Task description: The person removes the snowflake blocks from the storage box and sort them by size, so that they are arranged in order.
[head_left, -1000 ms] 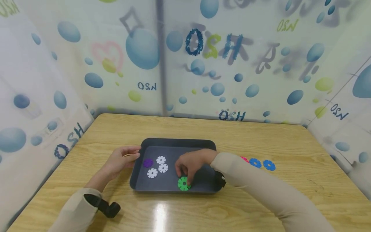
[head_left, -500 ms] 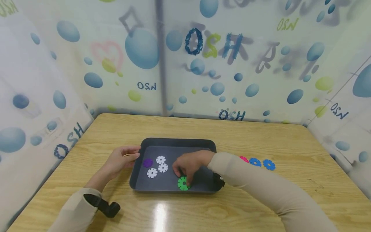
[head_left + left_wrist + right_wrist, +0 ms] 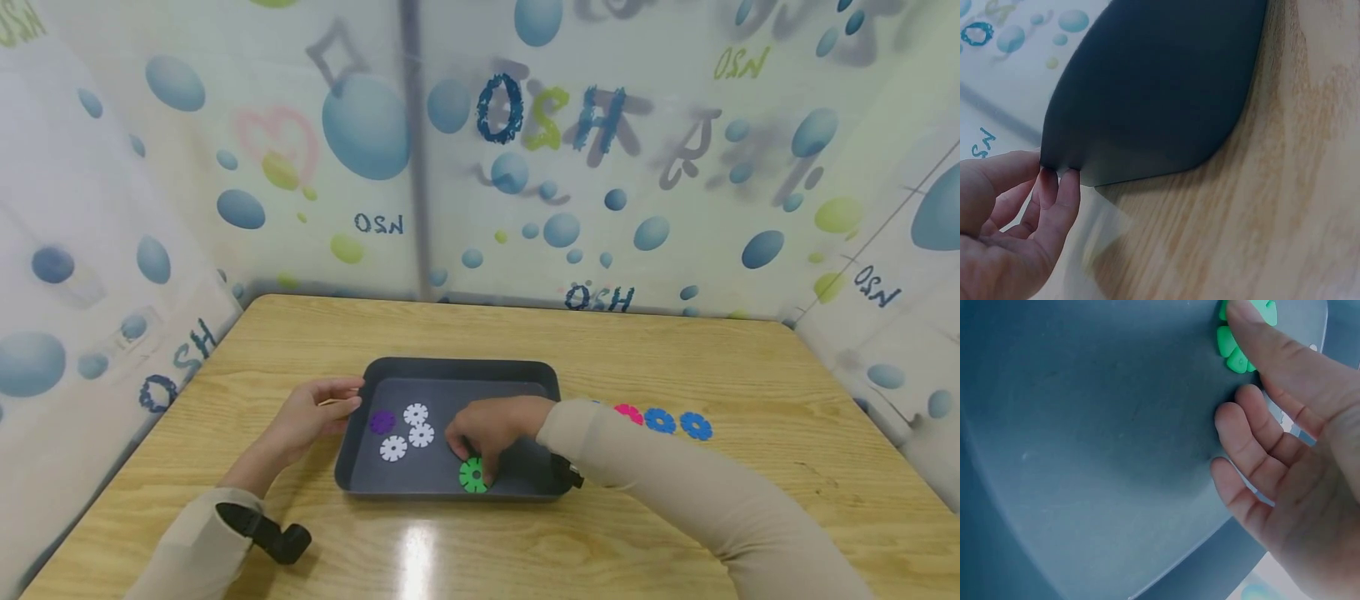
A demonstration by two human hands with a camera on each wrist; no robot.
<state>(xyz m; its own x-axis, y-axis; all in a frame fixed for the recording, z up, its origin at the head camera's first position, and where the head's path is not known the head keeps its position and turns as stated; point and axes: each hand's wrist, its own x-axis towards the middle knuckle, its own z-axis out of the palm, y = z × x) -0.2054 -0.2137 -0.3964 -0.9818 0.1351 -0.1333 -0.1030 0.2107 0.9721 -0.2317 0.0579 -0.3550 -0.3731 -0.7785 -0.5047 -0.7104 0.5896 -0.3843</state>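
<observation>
A dark grey rectangular tray (image 3: 510,369) sits on the wooden table. My left hand (image 3: 318,408) holds its left rim, fingertips at the edge in the left wrist view. My right hand (image 3: 491,425) reaches down inside the tray, thumb and index finger at a green notched disc (image 3: 472,475) near the front wall. In the right wrist view the thumb overlaps the green disc (image 3: 1238,359), while the other fingers curl loosely beside it; the index fingertip is hidden. Left of this hand lie a purple notched disc (image 3: 382,422) and white notched discs (image 3: 421,435).
On the table (image 3: 675,350) right of the tray is a row of notched discs: a pink disc (image 3: 628,414), a blue disc (image 3: 659,421) and another blue disc (image 3: 696,426). My right sleeve (image 3: 660,475) partly covers the row. Patterned curtains (image 3: 480,208) surround the table.
My right hand has shifted slightly left with its thumb still at the green disc, and more of the pink disc shows beyond the sleeve. The left hand and tray look unmoved.
</observation>
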